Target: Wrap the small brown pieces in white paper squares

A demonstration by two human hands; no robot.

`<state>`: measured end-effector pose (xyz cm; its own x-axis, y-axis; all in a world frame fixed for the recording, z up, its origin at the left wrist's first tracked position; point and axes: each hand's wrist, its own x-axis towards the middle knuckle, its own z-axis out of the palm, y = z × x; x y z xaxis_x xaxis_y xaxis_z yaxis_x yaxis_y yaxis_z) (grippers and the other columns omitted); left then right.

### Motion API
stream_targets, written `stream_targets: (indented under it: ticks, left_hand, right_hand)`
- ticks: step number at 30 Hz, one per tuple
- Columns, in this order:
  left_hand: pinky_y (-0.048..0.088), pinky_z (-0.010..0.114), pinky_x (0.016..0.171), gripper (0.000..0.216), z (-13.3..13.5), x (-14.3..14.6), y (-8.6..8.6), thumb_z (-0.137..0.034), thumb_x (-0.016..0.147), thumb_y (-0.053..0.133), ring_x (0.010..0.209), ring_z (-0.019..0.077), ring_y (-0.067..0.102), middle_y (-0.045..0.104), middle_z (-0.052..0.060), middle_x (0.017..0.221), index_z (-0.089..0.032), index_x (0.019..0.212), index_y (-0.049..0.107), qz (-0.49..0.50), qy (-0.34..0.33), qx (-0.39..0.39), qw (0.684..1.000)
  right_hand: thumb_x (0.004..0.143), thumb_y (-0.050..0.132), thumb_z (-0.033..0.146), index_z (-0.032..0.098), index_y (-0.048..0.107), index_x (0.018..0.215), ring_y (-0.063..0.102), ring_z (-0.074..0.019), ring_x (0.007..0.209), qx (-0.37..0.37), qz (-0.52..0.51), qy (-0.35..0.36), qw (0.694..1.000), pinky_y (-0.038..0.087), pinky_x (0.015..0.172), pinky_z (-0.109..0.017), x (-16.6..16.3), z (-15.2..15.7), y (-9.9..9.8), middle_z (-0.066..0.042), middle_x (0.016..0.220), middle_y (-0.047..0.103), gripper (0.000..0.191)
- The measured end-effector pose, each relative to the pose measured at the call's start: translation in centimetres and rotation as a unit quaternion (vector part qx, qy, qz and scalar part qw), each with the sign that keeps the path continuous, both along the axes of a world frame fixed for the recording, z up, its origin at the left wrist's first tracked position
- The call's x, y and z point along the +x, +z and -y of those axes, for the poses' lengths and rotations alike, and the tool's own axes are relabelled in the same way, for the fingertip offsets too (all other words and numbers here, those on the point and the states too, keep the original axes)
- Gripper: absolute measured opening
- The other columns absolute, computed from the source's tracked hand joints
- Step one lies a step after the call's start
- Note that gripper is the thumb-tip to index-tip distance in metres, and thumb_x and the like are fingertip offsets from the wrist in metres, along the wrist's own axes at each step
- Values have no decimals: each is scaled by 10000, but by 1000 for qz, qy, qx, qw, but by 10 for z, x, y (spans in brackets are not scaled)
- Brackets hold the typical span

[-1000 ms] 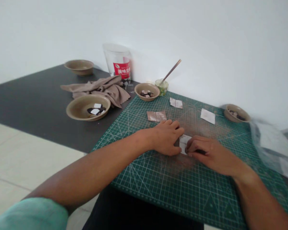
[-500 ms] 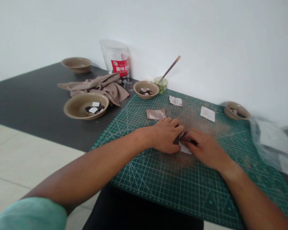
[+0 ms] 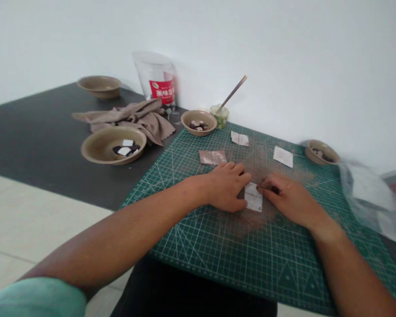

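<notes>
On the green mat point(image 3: 218, 246), the left hand point(image 3: 229, 188) lies palm-down, loose fingers pinning a paper square point(image 3: 253, 198); the right hand point(image 3: 288, 199) curls its grip closed on a dark piece point(image 3: 276, 190).

We can't tell what the small dark thing point(image 3: 274, 190) pinched under our right hand point(image 3: 288, 198) is. Right of the grip, the plastic bag point(image 3: 369, 198) is blurred and cut off by the edge. The contents of the bowl point(image 3: 320, 152) beyond are too small to tell.
</notes>
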<state>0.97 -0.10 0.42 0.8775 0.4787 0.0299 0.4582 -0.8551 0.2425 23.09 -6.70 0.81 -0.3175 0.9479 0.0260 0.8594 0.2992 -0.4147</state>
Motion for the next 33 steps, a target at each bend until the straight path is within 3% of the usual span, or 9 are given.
stream_targets:
  ticks: [4, 10, 16, 22, 27, 33]
  left_hand:
    - [420, 453, 940, 411, 0, -1, 0, -509, 838, 541, 1042, 297, 517, 527, 128, 1199, -186, 1091, 533, 5, -12, 1, 1000]
    - [420, 452, 943, 426, 0, -1, 0, -492, 829, 556, 1043, 298, 516, 528, 122, 1186, -185, 1122, 526, 2, -3, 3, 1000]
    - [421, 451, 957, 409, 0, 0, -2, -501, 833, 556, 1047, 294, 516, 528, 120, 1182, -187, 1094, 528, 14, -12, 4, 1000]
    - [421, 452, 952, 423, -1, 0, -3, -500, 823, 570, 1048, 293, 512, 530, 113, 1167, -193, 1109, 526, 13, -3, 9, 1000]
    - [427, 446, 942, 429, 0, 0, -3, -513, 828, 560, 1059, 298, 513, 531, 117, 1178, -190, 1108, 534, 12, -7, 5, 1000]
    - [430, 457, 933, 441, 1, 1, -1, -498, 817, 568, 1041, 298, 513, 531, 118, 1176, -193, 1132, 525, -3, 3, 5, 1000]
  right_hand:
    - [933, 576, 230, 231, 652, 871, 614, -173, 852, -72, -49, 69, 994, 467, 761, -314, -7, 6, 1, -14, 933, 661, 97]
    - [936, 565, 239, 216, 639, 871, 600, -193, 831, 9, 6, -39, 999, 445, 746, -347, -8, 1, -4, -27, 904, 637, 101]
    - [941, 559, 203, 222, 631, 884, 608, -171, 875, -52, -47, 96, 993, 468, 780, -314, -8, 6, -1, -21, 952, 648, 93]
    - [935, 559, 193, 210, 623, 880, 600, -193, 854, 26, 3, 11, 1000, 452, 772, -339, -2, -1, -3, -33, 918, 638, 86]
    - [932, 556, 168, 223, 638, 882, 602, -165, 849, -53, -33, 109, 992, 462, 746, -299, 1, 4, 1, -17, 929, 643, 111]
    - [938, 562, 197, 202, 614, 873, 588, -188, 846, 28, 9, 34, 999, 444, 755, -333, -4, -4, -2, -33, 918, 624, 83]
